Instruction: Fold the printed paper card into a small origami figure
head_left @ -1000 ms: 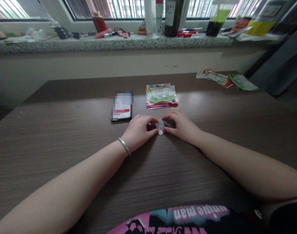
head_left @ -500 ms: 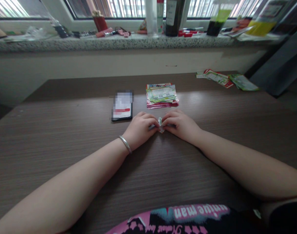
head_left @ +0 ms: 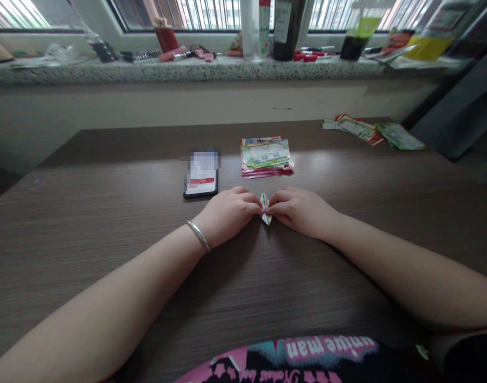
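Between my two hands is a small piece of folded paper (head_left: 266,217), white with green and reddish print, its ends pointed at top and bottom. My left hand (head_left: 232,211) pinches its left side, thumb and fingers closed, with a silver bangle on the wrist. From the other side my right hand (head_left: 303,210) pinches the paper's right edge with closed fingertips. Just beyond the hands lies a stack of printed paper sheets (head_left: 267,155), green on top and red-pink below. A phone (head_left: 202,175) with a lit, blurred screen rests left of the stack.
More printed slips (head_left: 361,130) are spread at the table's far right. Behind the brown table (head_left: 87,213), a granite windowsill (head_left: 211,73) bears a dark bottle (head_left: 283,32), a red container (head_left: 166,38), pens and jars. A grey cloth (head_left: 459,106) hangs at the right.
The folded paper has spread wider and shows more of its printed surface. My right hand has shifted slightly right and nearer to me; both hands still pinch the paper.
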A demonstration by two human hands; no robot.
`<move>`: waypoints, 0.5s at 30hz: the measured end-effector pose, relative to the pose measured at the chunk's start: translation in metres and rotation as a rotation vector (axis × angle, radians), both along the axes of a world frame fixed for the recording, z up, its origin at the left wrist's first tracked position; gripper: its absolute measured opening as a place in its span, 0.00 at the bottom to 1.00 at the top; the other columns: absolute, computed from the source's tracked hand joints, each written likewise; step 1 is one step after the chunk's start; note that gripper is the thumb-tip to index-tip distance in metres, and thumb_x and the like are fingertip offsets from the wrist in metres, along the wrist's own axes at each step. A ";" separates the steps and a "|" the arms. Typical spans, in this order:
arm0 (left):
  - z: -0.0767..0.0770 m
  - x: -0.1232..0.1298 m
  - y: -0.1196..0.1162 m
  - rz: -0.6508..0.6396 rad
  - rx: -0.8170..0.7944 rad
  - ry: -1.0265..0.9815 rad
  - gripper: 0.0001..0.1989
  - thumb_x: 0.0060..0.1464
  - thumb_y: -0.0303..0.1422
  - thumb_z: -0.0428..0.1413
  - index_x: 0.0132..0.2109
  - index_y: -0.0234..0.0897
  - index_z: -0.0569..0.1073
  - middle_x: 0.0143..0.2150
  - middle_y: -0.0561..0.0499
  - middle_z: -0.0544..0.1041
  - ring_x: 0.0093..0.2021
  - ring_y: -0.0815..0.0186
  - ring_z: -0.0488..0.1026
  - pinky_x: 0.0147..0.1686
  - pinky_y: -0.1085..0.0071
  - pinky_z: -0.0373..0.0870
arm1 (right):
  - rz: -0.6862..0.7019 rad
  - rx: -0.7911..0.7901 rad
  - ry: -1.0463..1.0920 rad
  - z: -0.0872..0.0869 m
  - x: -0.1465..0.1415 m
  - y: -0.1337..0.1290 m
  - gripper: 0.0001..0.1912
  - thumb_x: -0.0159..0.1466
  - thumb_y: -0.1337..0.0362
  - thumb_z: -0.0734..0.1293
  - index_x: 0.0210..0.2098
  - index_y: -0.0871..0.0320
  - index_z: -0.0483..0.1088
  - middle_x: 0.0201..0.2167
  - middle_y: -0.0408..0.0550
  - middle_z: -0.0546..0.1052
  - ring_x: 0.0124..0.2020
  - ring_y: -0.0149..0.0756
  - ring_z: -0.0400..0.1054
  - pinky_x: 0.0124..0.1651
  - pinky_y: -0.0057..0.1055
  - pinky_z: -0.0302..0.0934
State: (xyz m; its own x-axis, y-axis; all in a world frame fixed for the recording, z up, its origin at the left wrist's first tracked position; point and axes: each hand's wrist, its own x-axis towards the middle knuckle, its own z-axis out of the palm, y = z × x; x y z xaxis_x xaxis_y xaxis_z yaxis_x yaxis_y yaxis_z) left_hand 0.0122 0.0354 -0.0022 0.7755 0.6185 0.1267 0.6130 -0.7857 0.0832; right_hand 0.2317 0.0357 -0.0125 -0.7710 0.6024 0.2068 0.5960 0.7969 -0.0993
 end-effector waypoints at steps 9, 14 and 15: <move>0.005 0.002 -0.013 0.018 0.052 0.167 0.14 0.58 0.25 0.49 0.48 0.40 0.75 0.51 0.48 0.75 0.47 0.60 0.71 0.47 0.63 0.70 | -0.059 0.063 -0.162 0.012 -0.001 -0.002 0.12 0.65 0.64 0.62 0.42 0.46 0.77 0.40 0.44 0.78 0.36 0.37 0.69 0.32 0.32 0.53; 0.009 0.003 -0.013 0.024 0.010 0.153 0.14 0.57 0.25 0.50 0.45 0.39 0.77 0.50 0.48 0.76 0.46 0.59 0.73 0.47 0.63 0.70 | -0.072 0.056 -0.205 0.017 -0.001 -0.004 0.12 0.65 0.64 0.62 0.40 0.48 0.78 0.36 0.45 0.78 0.34 0.35 0.69 0.31 0.32 0.51; 0.010 0.003 -0.012 0.027 -0.002 0.152 0.14 0.56 0.25 0.50 0.45 0.39 0.77 0.50 0.48 0.76 0.46 0.59 0.73 0.47 0.63 0.71 | -0.077 0.053 -0.218 0.018 -0.001 -0.004 0.12 0.65 0.64 0.62 0.40 0.48 0.78 0.36 0.45 0.78 0.34 0.35 0.70 0.30 0.32 0.50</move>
State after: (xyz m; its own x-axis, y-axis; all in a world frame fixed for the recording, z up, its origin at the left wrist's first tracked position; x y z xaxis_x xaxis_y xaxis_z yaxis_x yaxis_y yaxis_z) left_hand 0.0153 0.0229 0.0082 0.7690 0.6392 0.0076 0.6392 -0.7689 -0.0106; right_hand 0.2311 0.0315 0.0054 -0.7529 0.6540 0.0736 0.6581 0.7487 0.0795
